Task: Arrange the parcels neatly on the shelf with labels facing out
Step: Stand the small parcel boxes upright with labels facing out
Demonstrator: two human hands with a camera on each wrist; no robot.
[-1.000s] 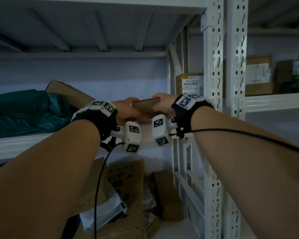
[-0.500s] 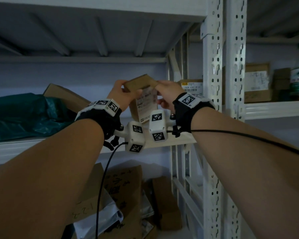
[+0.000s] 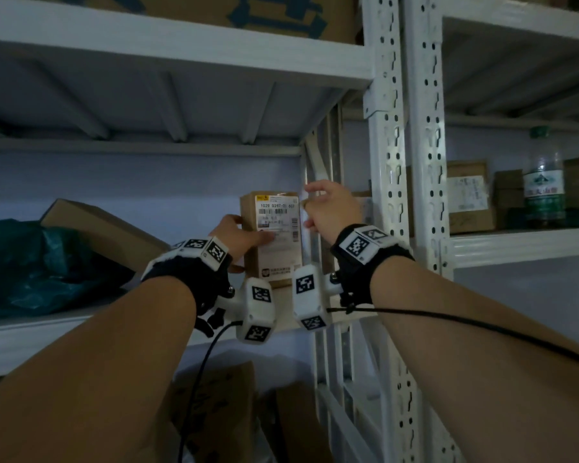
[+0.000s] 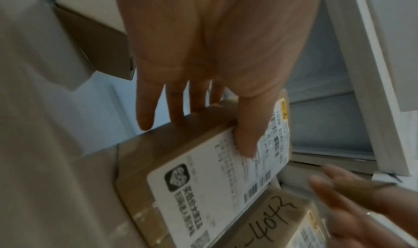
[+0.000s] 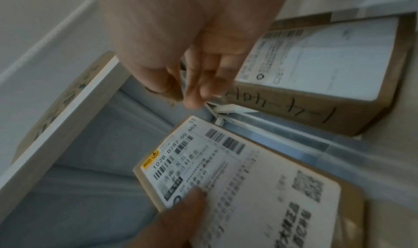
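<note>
Now parcel has been stood upright at shelf right end, label out; gripped by left hand, released by right hand.

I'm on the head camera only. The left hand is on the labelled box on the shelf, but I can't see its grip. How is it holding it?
Observer: The left wrist view shows the left hand holding the labelled box with the thumb pressed on the label and the fingers laid over the side face.
Operator: What's behind the right hand?
Observer: A second parcel stands beside the box. Its label faces the same way and a number is handwritten on the cardboard.
Operator: Is the right hand holding anything?
Observer: No. In the right wrist view the right hand has loosely curled fingers and holds nothing.
</note>
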